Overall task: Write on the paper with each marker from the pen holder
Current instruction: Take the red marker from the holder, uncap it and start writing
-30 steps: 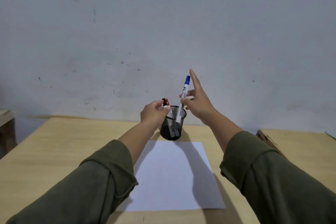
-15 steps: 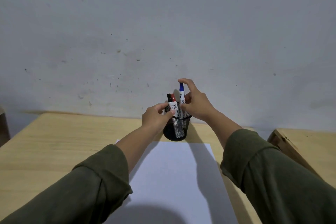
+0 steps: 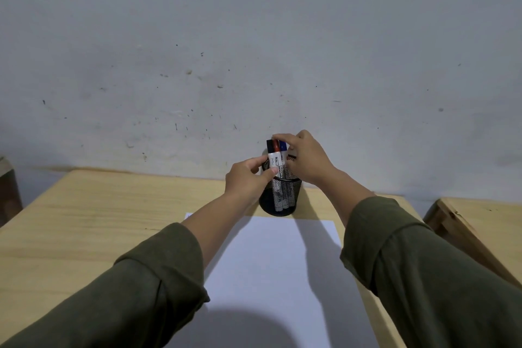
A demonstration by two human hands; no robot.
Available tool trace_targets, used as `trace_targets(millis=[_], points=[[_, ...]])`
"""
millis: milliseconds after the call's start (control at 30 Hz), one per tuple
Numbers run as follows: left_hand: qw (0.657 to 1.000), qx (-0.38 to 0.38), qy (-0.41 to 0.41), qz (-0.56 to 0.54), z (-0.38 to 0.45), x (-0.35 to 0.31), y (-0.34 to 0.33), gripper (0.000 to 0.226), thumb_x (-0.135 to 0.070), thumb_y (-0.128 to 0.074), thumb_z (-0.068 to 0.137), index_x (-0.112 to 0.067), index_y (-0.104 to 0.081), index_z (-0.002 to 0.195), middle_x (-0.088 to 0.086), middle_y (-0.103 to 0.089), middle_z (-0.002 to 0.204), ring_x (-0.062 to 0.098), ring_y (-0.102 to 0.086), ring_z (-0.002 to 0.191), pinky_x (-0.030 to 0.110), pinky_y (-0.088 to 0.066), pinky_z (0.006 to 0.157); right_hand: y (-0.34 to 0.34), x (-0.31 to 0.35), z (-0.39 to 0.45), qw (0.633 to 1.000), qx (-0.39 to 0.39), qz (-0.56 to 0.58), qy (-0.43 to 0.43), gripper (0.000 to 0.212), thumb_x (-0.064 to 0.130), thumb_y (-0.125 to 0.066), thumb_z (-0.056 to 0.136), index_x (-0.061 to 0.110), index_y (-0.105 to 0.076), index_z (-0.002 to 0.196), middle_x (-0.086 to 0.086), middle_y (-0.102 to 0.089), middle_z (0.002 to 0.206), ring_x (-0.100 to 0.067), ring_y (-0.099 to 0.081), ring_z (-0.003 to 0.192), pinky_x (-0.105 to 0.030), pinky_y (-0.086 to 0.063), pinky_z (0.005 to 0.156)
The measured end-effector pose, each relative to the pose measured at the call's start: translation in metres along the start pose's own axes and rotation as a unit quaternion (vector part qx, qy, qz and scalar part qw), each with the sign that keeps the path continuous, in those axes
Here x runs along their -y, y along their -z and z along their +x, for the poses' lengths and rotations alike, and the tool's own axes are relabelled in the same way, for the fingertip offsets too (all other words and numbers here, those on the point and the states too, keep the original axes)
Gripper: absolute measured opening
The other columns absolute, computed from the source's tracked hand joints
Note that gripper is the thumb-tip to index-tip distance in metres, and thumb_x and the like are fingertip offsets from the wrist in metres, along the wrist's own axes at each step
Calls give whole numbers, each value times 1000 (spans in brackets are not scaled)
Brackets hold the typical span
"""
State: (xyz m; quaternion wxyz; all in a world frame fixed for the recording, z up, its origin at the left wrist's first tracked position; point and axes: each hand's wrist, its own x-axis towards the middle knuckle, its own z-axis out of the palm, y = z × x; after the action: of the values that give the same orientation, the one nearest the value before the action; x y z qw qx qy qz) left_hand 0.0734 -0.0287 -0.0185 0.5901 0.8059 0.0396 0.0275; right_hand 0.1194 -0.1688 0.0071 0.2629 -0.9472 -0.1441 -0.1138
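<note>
Gripping the rim of the black mesh pen holder (image 3: 278, 198), the left hand (image 3: 248, 178) was closed on its near-left side, thumb lying across the front of the mesh and against the white barrel of the black-capped marker (image 3: 271, 154). The right hand (image 3: 306, 159) reached in from the other side – fingers curled over the tops of the markers, fingertips resting at the cap of the blue-capped marker (image 3: 283, 147). Whether that hand pinched the blue marker or merely touched it could not be determined.

Three markers stood upright in the holder, close together: black cap at left, a red-capped marker (image 3: 276, 147) in the middle, blue cap at right and partly hidden by the right hand's fingers. Their lower barrels showed through the mesh.

The holder stood on the wooden table (image 3: 84, 220), just beyond the far edge of the sheet of white paper (image 3: 276, 263), which lay flat between the two forearms. No marks were visible on the paper – a shadow covered its near portion. Both forearms wore dark olive sleeves (image 3: 141, 291) pushed back from the wrists. A second wooden surface (image 3: 480, 220) stood apart at the right, and a scuffed grey wall (image 3: 254, 51) rose behind the table.
</note>
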Motion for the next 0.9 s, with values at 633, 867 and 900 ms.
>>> trace_targets(millis=[633,867,900], points=[[1000,-19,-1,-9,-5,-2,-1,49,-31,-69,81,-16,-58,126,3,-62,129,14,-56,121,22,-37,99,6,8,-24,973,-100,198,-65,49,9,-63,82,25,-38,121,-9,-67,91,-18,-62,82,-20,-46,65],[992,-108,-30,-61,-18,-33,17,36,-35,-56,90,-17,-61,121,1,-65,121,13,-58,111,23,-39,94,55,41,-24,897,-223,378,-51,42,12,-62,86,28,-34,113,-8,-72,94,-23,-70,86,-32,-54,84],[991,-108,-40,-70,-21,-39,20,34,-34,-54,91,-19,-62,120,-1,-66,119,11,-57,107,21,-39,91,60,48,-28,888,-220,400,-48,40,13,-61,87,27,-34,113,-5,-72,92,-20,-70,85,-30,-54,83]])
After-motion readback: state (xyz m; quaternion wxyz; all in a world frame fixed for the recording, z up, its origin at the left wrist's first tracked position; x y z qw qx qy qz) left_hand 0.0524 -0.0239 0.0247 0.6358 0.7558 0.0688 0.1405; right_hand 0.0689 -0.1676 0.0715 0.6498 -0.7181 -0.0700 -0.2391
